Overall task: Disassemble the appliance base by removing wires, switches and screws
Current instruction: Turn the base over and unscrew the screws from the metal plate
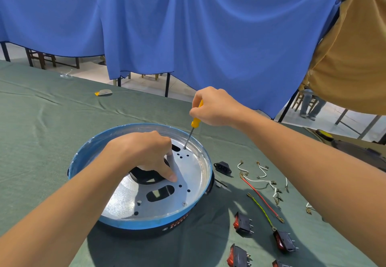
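- Right hand (215,105) is being used fully closed round the yellow handle of the screwdriver (196,120); nothing else is being held.
- Screwdriver tip is being seated in the far screw (184,147) on the metal plate (188,174), shaft tilted slightly off vertical.
- Progress: wires (259,181), red rocker switches (243,224) and the black power socket (222,166) are already being shown loose on the green table cloth (52,120), to the right of the appliance base (142,220). Those steps are being judged done.
- Left to do: screws. Besides the far one, a near screw (184,204) is being seen seated at the plate's front edge. Others may be being hidden under the hand; cannot tell.
- Left hand (144,153) is being used as a clamp: thumb is being pressed flat on the plate, fingers are being curled down at the central opening, seemingly hooked over its edge.
- Base is being steadied in the middle of the table, open side up, plate inside the blue rim.
- Overall: late stage is being judged, with screw removal under way.
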`<state>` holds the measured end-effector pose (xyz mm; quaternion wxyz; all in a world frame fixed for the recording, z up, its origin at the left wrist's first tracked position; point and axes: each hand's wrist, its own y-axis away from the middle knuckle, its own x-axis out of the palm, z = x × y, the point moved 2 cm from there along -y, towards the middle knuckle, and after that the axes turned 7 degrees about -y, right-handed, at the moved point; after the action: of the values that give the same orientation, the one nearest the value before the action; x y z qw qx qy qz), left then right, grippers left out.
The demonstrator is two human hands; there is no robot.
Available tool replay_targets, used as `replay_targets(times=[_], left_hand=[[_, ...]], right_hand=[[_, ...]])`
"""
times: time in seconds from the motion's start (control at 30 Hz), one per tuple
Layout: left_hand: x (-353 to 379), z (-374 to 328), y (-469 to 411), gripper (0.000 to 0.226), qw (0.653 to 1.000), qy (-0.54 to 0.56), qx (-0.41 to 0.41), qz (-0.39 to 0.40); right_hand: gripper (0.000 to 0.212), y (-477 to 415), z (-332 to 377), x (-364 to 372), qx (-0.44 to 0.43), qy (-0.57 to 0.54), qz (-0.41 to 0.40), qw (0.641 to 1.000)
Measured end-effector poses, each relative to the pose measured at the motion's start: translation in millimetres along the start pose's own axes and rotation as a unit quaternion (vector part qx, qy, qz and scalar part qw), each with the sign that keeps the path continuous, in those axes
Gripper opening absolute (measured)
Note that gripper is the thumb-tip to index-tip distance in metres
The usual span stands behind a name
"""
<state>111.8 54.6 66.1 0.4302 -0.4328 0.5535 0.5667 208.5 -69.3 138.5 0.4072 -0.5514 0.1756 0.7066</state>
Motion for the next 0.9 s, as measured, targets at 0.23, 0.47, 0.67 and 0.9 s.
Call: replay_targets(times=[0.23, 0.47, 0.67, 0.9], left_hand=[[1.3, 0.7, -1.0, 0.06, 1.0, -0.003, -0.004, -0.004], [1.1, 0.6, -1.5, 0.062, 1.0, 0.002, -0.006, -0.003], [-0.1, 0.0, -0.9, 0.063, 1.0, 0.0, -0.009, -0.003], [-1.2, -1.2, 1.6, 0.056, 1.0, 0.003, -0.004, 0.0]], right_hand=[[0.042, -3.0, -3.6, 1.4, 0.03, -0.003, -0.011, 0.999], [0.042, -3.8, -1.6, 2.5, 0.042, -0.007, -0.007, 0.999], [0.032, -3.1, -2.3, 3.1, 0.043, 0.027, -0.041, 0.998], [0.043, -3.5, -0.7, 3.2, 0.047, -0.026, -0.006, 0.999]])
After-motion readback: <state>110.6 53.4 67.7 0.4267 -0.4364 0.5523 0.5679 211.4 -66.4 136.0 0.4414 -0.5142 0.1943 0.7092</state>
